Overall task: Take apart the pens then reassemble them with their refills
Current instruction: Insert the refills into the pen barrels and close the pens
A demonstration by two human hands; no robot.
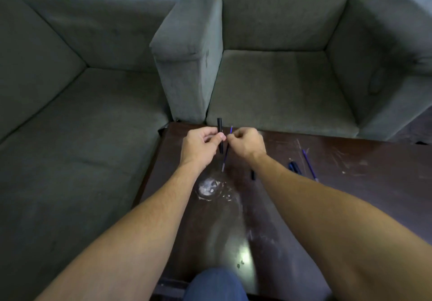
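Above the dark table (350,195), our left hand (201,145) pinches the black pen barrel (220,127) upright. Our right hand (246,142) pinches a blue refill (226,158) just beside it. 1 spare refill (309,164) and a dark pen part (295,168) lie on the table to the right.

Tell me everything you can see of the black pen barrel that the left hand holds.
The black pen barrel is a plain matt tube, plastic by its look. It stands nearly upright above the dark table, not touching it. The left hand pinches it near its middle. The thin blue refill in the right hand runs close beside it; whether they touch is unclear.
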